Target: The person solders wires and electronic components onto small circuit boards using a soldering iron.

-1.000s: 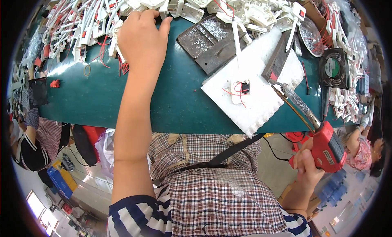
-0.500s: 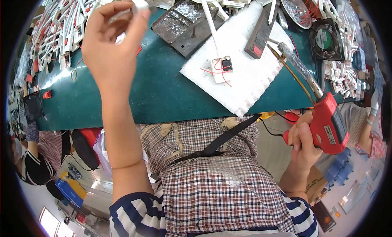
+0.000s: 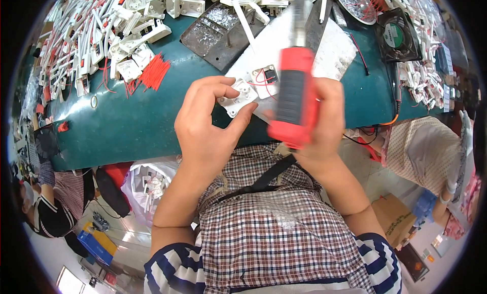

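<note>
My left hand [image 3: 203, 121] grips a small white plastic housing [image 3: 238, 99] by its edges between thumb and fingers, above the near left part of the white pad [image 3: 337, 53]. Wrapped round the handle of a red and black soldering gun [image 3: 296, 94] is my right hand [image 3: 327, 121]. The gun points away from me and is smeared by motion; its tip is blurred at the top. Just right of the held housing, another white housing [image 3: 261, 91] lies on the pad, with a black switch [image 3: 270, 77] and thin red wires. A white tube [image 3: 243, 20] extends from that piece.
A dark metal plate [image 3: 218, 53] with silvery scraps lies behind the pad. Red wires [image 3: 154, 73] are bundled at left, beside piled white housings [image 3: 134, 40]. At right are a metal dish [image 3: 357, 7], a black fan [image 3: 399, 38] and a co-worker [image 3: 423, 137]; another person [image 3: 50, 208] sits left.
My left hand has come down and right, bringing the white housing to the pad. My right hand has swung the soldering gun leftward and up, over the pad.
</note>
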Available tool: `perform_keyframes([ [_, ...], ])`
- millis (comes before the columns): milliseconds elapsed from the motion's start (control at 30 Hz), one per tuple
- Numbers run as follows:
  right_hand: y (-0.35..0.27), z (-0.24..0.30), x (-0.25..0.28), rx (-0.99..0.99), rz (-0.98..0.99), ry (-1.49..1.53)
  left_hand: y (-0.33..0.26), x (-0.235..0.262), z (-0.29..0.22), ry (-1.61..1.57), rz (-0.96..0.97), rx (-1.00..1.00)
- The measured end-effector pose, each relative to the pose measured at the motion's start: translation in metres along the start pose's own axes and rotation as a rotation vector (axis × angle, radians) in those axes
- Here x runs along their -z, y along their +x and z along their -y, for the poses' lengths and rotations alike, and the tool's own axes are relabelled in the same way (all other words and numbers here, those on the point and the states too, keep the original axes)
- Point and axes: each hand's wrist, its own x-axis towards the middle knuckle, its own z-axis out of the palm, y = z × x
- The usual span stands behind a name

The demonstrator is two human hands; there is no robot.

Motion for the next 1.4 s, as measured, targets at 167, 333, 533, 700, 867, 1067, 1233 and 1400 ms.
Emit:
perform_keyframes([
  [167, 0.002, 0.002, -0.023, -0.043, -0.036, -0.086, -0.005, -0.002, 0.004, -0.024, 0.009, 0.036],
  [333, 0.018, -0.013, -0.011, -0.101, -0.084, -0.167, -0.006, -0.01, 0.005, 0.001, -0.045, 0.014],
  [533, 0.012, -0.014, 0.004, -0.154, -0.062, -0.06, 0.0, -0.011, 0.002, 0.085, -0.043, -0.02],
  [700, 0.007, -0.001, 0.043, -0.135, -0.046, -0.045, -0.002, -0.017, -0.002, 0.083, -0.109, -0.055],
  [867, -0.006, 0.01, 0.056, -0.213, -0.028, 0.253, -0.005, -0.016, -0.003, 0.161, -0.051, 0.001],
  [1067, -0.001, 0.019, 0.09, -0.257, -0.03, 0.443, 0.005, -0.026, -0.02, 0.181, -0.009, 0.034],
  [1233, 0.002, 0.008, 0.107, -0.307, 0.03, 0.57, 0.016, -0.035, -0.03, 0.158, 0.035, 0.171],
  [1400, 0.0, 0.001, 0.118, -0.27, 0.046, 0.586, 0.014, -0.042, -0.02, 0.103, 0.02, 0.299],
])
